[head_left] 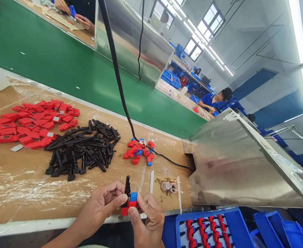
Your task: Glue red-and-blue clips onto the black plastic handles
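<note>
Near the table's front edge, my left hand (pixel 106 203) pinches a black plastic piece (pixel 127 185) that points upward. My right hand (pixel 147 217) grips a red and blue plastic part (pixel 132 203) between thumb and forefinger. The two pieces touch, but my fingers hide how far they are joined. Beyond my hands lies a small group of red and blue parts (pixel 138 151). A pile of black plastic pieces (pixel 86 148) is spread to its left, and farther left is a heap of red plastic parts (pixel 32 122).
A blue tray (pixel 178 220) at lower right holds rows of red parts with black pieces. Small cups (pixel 166 186) with sticks stand right of my hands. A black cable (pixel 117 79) hangs across the view. Metal panels (pixel 239 168) rise at right; a green belt (pixel 63 72) runs behind. Co-workers sit beyond.
</note>
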Available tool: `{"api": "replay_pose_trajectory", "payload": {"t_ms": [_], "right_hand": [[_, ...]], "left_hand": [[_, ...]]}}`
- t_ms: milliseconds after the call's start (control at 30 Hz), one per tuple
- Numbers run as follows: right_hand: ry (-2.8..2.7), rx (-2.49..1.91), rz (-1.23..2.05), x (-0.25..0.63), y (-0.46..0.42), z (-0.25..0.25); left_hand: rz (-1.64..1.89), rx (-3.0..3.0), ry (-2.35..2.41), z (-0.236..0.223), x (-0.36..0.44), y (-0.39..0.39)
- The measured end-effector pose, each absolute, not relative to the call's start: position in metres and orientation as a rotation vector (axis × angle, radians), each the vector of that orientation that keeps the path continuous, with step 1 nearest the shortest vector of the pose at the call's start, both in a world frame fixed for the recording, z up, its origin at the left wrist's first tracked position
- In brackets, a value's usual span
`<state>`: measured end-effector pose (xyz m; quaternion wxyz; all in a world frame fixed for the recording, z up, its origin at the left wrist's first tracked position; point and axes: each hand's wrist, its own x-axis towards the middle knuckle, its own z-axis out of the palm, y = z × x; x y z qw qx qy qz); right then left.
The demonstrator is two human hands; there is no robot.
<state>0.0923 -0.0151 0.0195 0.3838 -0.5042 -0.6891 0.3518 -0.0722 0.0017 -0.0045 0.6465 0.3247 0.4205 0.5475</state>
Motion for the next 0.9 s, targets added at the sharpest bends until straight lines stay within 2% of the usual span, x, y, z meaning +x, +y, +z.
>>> {"api": "replay_pose_trajectory", "payload": {"t_ms": [233, 467, 733, 900], "right_hand": [[-1.854, -1.283, 0.926, 0.096, -0.011, 0.03], [-1.811, -1.153, 0.843, 0.095, -0.013, 0.022], [-1.8, -1.132, 0.595, 0.094, -0.017, 0.003], [-1.805, -1.25, 0.758, 0.114, -0.007, -0.006]], "left_hand": [[1.263, 0.764, 0.911, -0.025, -0.068, 0.0], [1.189, 0.867, 0.928, -0.027, -0.068, -0.002], [1.175, 0.889, 0.974, -0.027, -0.067, -0.005], [1.362, 0.817, 0.895, -0.02, -0.052, 0.006]]}}
